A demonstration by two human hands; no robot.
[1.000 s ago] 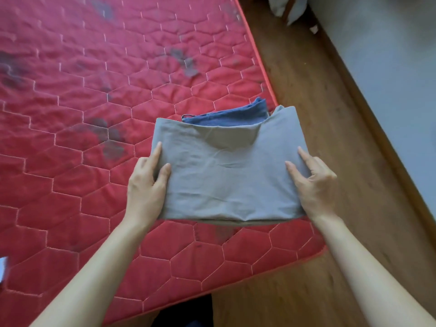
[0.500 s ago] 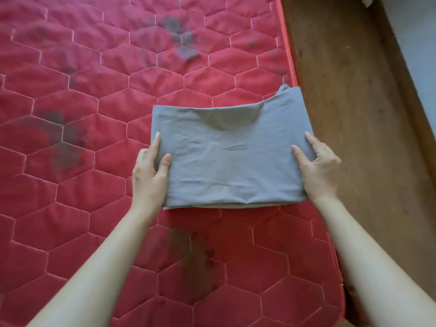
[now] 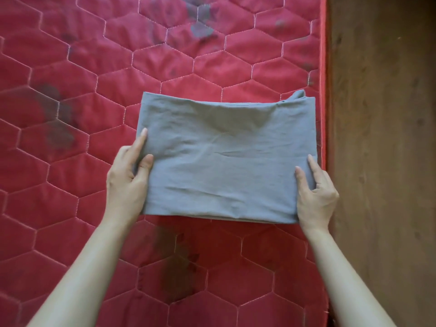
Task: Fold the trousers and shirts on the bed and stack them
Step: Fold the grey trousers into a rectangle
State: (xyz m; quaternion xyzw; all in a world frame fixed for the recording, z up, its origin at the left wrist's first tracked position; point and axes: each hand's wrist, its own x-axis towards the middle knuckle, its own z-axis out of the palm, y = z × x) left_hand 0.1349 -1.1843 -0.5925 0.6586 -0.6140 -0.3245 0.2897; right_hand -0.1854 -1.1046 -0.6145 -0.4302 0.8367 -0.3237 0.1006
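A folded grey garment [image 3: 226, 159] forms a neat rectangle near the right edge of the red quilted mattress [image 3: 94, 95]. My left hand [image 3: 128, 180] grips its left edge, thumb on top and the other fingers beneath the fabric. My right hand [image 3: 315, 197] grips the right edge the same way. The blue garment seen a second ago is hidden, likely under the grey one.
The mattress has dark stains in several spots. Its right edge [image 3: 326, 90] runs just beside the garment, with brown wooden floor [image 3: 382, 138] beyond it.
Both hands have carried the grey garment forward and over the blue garment, which no longer shows. The view has shifted closer over the mattress.
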